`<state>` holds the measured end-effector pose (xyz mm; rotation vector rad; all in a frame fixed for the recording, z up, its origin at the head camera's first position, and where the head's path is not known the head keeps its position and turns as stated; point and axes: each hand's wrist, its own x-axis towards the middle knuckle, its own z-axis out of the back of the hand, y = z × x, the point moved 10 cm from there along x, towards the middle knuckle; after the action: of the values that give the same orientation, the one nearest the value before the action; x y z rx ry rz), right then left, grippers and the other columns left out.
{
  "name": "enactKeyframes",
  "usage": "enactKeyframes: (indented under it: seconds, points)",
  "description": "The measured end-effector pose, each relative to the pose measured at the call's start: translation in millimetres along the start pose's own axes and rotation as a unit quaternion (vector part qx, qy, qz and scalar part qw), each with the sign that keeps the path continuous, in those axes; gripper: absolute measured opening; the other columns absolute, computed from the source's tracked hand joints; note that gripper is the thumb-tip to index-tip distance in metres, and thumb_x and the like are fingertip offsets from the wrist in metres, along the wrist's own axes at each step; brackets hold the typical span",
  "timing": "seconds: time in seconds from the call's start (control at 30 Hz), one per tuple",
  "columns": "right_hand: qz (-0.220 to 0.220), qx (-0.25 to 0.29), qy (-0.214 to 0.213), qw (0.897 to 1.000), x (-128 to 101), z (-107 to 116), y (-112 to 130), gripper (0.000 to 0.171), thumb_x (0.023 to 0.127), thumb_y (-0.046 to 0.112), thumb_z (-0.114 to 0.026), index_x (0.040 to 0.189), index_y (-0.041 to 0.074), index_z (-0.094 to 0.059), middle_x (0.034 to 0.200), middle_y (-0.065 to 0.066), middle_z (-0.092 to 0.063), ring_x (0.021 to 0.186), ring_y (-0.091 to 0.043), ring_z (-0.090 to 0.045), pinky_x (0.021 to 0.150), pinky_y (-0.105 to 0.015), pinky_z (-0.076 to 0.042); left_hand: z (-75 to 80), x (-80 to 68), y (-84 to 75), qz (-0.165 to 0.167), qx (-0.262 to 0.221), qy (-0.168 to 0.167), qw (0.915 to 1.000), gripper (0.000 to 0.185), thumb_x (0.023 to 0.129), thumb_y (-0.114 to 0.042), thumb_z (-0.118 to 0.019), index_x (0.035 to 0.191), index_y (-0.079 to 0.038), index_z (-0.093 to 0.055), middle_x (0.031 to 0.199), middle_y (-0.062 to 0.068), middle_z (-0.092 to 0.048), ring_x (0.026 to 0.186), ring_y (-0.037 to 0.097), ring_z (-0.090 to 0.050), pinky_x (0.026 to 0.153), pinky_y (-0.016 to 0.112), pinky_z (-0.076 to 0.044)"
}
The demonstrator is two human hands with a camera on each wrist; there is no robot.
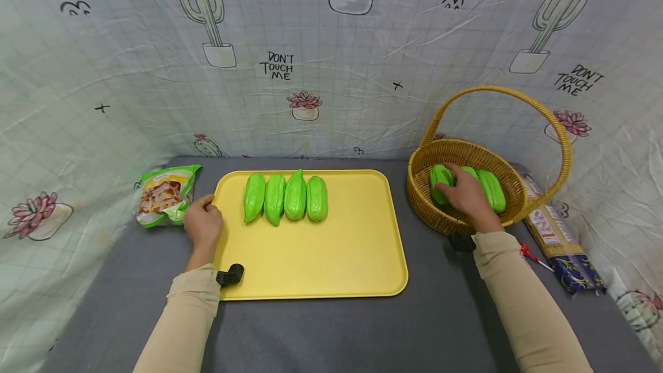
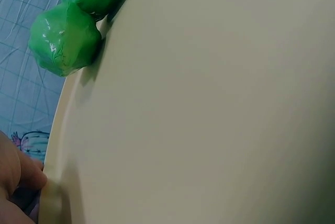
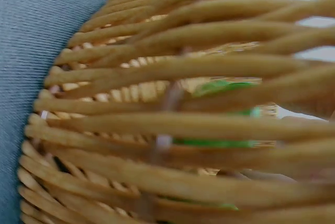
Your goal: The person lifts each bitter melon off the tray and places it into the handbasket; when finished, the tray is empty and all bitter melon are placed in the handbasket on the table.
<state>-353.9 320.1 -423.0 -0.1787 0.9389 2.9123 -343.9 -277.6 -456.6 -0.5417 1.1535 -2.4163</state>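
Two bare hands at a yellow tray (image 1: 331,263) and a wicker basket (image 1: 430,217) on a grey table (image 1: 311,338). In the head view we see the leftmost green vegetable (image 1: 437,176) lying inside the basket, toward its left end, with other green vegetables (image 1: 491,189) to its right, partly hidden by the hand. Four green vegetables (image 1: 295,195) lie side by side on the far left part of the tray.

From the glossy, lightly ridged skin, which looks like taut film, we judge each piece to be light, somewhat slippery and probably firm, though we cannot confirm its stiffness. We would take hold across the middle of its length, thumb on one flank and fingers on the other; the tapered ends seem likely to slide from a pinch. The basket wall and arched handle (image 1: 561,131) favour an approach from above.

The right hand (image 1: 468,191) reaches over the near rim. Its thumb and fingers bend about the leftmost piece with only a modest gap, and we read this as a hold; the right wrist view, blocked by wicker, does not show how tight it is.

The left hand (image 1: 203,224) lies at the tray's left edge, fingers bent and a fingertip touching the rim. We cannot tell whether it pinches the rim or merely steadies it. A snack bag (image 1: 166,194) lies just beside this hand.
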Motion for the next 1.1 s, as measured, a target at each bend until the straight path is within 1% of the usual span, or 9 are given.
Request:
enactKeyframes:
  seconds: [0.13, 0.2, 0.27, 0.37, 0.47, 0.53, 0.7, 0.9, 1.1]
  points:
    - [0.012, -0.022, -0.019, 1.0, -2.6, 10.5, 10.7, 0.068, 0.105, 0.028, -0.056, 0.16, 0.001, -0.027, 0.154, -0.036, -0.039, 0.125, -0.055, -0.051, 0.101, -0.068, -0.045, 0.9, 0.5, 0.0, -0.002, -0.003, -0.001, 1.0, 0.041, 0.101, 0.0, -0.037, 0.129, 0.006, -0.068, 0.133, 0.028, -0.065, 0.126, 0.047, -0.057, 0.11, 0.058, -0.045]
    - [0.018, -0.027, -0.03, 0.999, -4.4, 15.0, 16.0, 0.068, 0.105, 0.029, -0.056, 0.16, 0.0, -0.029, 0.152, -0.035, -0.043, 0.115, -0.053, -0.057, 0.093, -0.064, -0.049, 1.9, 0.4, 0.1, -0.002, -0.002, -0.003, 1.0, 0.041, 0.101, 0.0, -0.038, 0.129, 0.006, -0.068, 0.133, 0.029, -0.065, 0.125, 0.048, -0.058, 0.11, 0.058, -0.045]
    - [0.024, -0.03, -0.041, 0.998, -7.0, 19.8, 21.0, 0.067, 0.105, 0.032, -0.056, 0.159, 0.0, -0.032, 0.148, -0.034, -0.047, 0.11, -0.051, -0.059, 0.087, -0.06, -0.05, 1.9, 0.2, 0.6, -0.001, -0.001, -0.001, 1.0, 0.041, 0.101, 0.0, -0.038, 0.129, 0.006, -0.068, 0.132, 0.029, -0.065, 0.125, 0.048, -0.058, 0.11, 0.059, -0.045]
    - [0.03, -0.024, -0.064, 0.997, -12.7, 27.4, 29.5, 0.066, 0.105, 0.038, -0.055, 0.157, 0.002, -0.037, 0.145, -0.032, -0.051, 0.112, -0.049, -0.059, 0.083, -0.058, -0.051, 1.7, -0.1, 1.5, 0.003, 0.002, 0.003, 1.0, 0.041, 0.101, 0.0, -0.038, 0.13, 0.006, -0.067, 0.133, 0.029, -0.064, 0.125, 0.048, -0.057, 0.11, 0.059, -0.045]
    - [0.036, -0.016, -0.095, 0.995, -18.9, 35.8, 39.9, 0.066, 0.104, 0.043, -0.055, 0.155, 0.004, -0.041, 0.147, -0.031, -0.051, 0.118, -0.049, -0.058, 0.087, -0.061, -0.051, 1.7, -0.2, 1.8, 0.006, 0.002, 0.005, 1.0, 0.041, 0.102, 0.0, -0.037, 0.13, 0.006, -0.067, 0.134, 0.029, -0.064, 0.126, 0.048, -0.057, 0.11, 0.059, -0.045]
    - [0.041, -0.011, -0.112, 0.993, -22.3, 40.2, 47.1, 0.067, 0.103, 0.045, -0.055, 0.155, 0.006, -0.041, 0.147, -0.03, -0.051, 0.113, -0.048, -0.06, 0.086, -0.061, -0.051, 2.2, -0.1, 1.8, 0.007, 0.002, 0.004, 1.0, 0.041, 0.102, 0.0, -0.038, 0.13, 0.006, -0.067, 0.134, 0.029, -0.064, 0.126, 0.047, -0.057, 0.11, 0.058, -0.045]
    - [0.063, 0.014, -0.14, 0.988, -28.5, 44.0, 64.2, 0.066, 0.102, 0.042, -0.06, 0.155, 0.007, -0.043, 0.144, -0.029, -0.055, 0.112, -0.047, -0.062, 0.084, -0.059, -0.053, 1.8, -0.2, 1.3, 0.005, 0.001, 0.006, 1.0, 0.041, 0.102, 0.0, -0.038, 0.13, 0.006, -0.067, 0.133, 0.029, -0.064, 0.125, 0.048, -0.058, 0.109, 0.059, -0.046]
    - [0.08, 0.043, -0.144, 0.985, -31.1, 38.3, 77.0, 0.063, 0.1, 0.036, -0.064, 0.154, 0.009, -0.044, 0.148, -0.028, -0.053, 0.126, -0.048, -0.059, 0.095, -0.063, -0.053, 1.2, -1.7, 0.5, 0.003, 0.001, 0.006, 1.0, 0.04, 0.102, -0.001, -0.038, 0.129, 0.006, -0.067, 0.132, 0.029, -0.065, 0.124, 0.048, -0.058, 0.109, 0.059, -0.045]
    - [0.096, 0.05, -0.134, 0.985, -33.0, 28.3, 90.8, 0.063, 0.101, 0.037, -0.062, 0.155, 0.011, -0.043, 0.151, -0.026, -0.051, 0.129, -0.046, -0.058, 0.097, -0.063, -0.053, 1.2, -1.9, -1.4, -0.003, -0.003, 0.003, 1.0, 0.04, 0.102, -0.001, -0.038, 0.129, 0.007, -0.067, 0.132, 0.029, -0.065, 0.124, 0.048, -0.058, 0.109, 0.059, -0.046]
